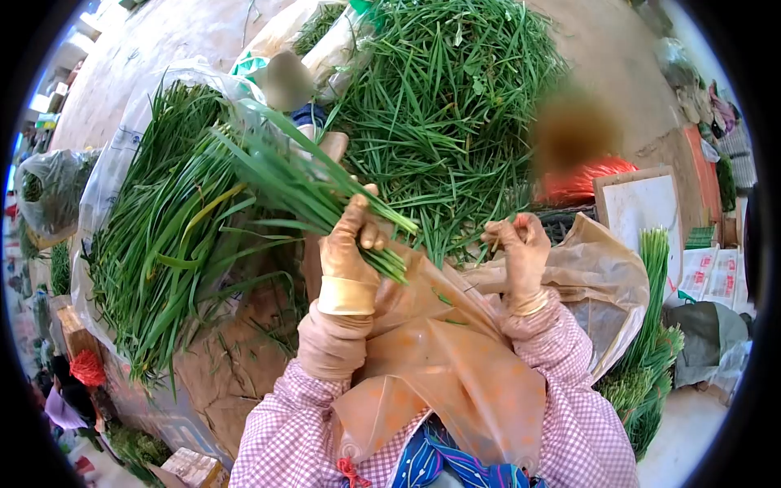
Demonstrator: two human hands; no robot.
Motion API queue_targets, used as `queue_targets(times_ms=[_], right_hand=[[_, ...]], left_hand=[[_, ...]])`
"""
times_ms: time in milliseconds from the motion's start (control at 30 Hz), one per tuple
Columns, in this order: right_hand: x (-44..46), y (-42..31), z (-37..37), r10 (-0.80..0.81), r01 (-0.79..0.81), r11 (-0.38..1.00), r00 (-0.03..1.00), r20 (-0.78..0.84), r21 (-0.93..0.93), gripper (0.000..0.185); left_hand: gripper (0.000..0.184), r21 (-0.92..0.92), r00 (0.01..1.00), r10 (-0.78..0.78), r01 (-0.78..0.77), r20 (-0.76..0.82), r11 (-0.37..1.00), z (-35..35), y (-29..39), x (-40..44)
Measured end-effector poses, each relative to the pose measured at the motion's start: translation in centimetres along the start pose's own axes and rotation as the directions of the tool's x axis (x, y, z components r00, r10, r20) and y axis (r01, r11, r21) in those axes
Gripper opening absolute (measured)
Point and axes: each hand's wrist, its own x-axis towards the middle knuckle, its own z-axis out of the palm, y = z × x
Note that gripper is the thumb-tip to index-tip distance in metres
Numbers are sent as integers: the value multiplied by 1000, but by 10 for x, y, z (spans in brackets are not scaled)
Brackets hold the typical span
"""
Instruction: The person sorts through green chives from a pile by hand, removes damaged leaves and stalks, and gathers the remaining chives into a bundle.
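My left hand, in a tan rubber glove, is closed around a bunch of garlic chives. The pale cut ends stick out to the right of the fist, and the long leaves trail toward the upper left. My right hand, also gloved, is raised at the right with thumb and fingers pinched together. Whatever lies in that pinch is too small to name. Beyond both hands spreads a big loose heap of chives. A tan plastic apron covers my lap, with a few leaf scraps on it.
At the left, more chives lie in a clear plastic bag on cardboard. Bundled chives stand at the right, near a white board. Red strands lie behind my right hand. Two blurred patches hide parts of the background.
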Motion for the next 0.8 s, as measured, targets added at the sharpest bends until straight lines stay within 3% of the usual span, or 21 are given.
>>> queue_targets(times_ms=[33, 100, 167, 200, 267, 300, 333, 400, 433, 533, 633, 733, 800], right_hand=[[1, 4, 2, 6, -6, 1000, 1000, 3, 1, 17], [1, 12, 8, -195, 192, 981, 976, 98, 32, 25], [-12, -17, 23, 20, -47, 998, 899, 437, 51, 31], [-14, -26, 26, 156, -190, 982, 764, 626, -12, 32], [-25, -19, 35, 300, -418, 908, 587, 752, -36, 29], [-30, -10, 40, 243, -320, 947, 659, 711, -27, 26], [-32, -6, 40, 235, -314, 949, 661, 713, -23, 26], [-34, 0, 40, 206, -357, 932, 677, 707, 70, 24], [-37, 1, 40, 206, -375, 921, 695, 689, 103, 21], [-40, 6, 39, 239, -372, 925, 727, 643, 77, 20], [-40, 4, 39, 243, -385, 919, 730, 639, 90, 19], [-44, 2, 40, 262, -380, 923, 733, 628, 58, 19], [-46, 3, 40, 272, -363, 931, 746, 608, 29, 19]], left_hand=[[28, 130, 999, 17, -20, 28, 991, 2, 0, -8], [22, 128, 991, -133, 128, 30, 984, 4, -9, -14], [15, 143, 957, -283, 271, 70, 952, -3, -20, -18], [19, 221, 947, -312, 290, 73, 931, 1, -21, -21], [21, 355, 925, -378, 346, 23, 868, -1, -24, -22], [23, 428, 936, -343, 278, 83, 860, -4, -25, -21], [23, 431, 936, -340, 271, 88, 861, -6, -25, -23], [17, 185, 893, -439, 417, 97, 890, -8, -25, -27], [20, 133, 891, -430, 413, 145, 901, -13, -28, -27], [25, 124, 939, -315, 299, 140, 946, -14, -34, -27], [26, 143, 931, -323, 302, 168, 943, -16, -37, -28], [25, 201, 895, -406, 370, 183, 907, -17, -35, -30], [23, 513, 962, -246, 150, 123, 845, -11, -35, -33]])
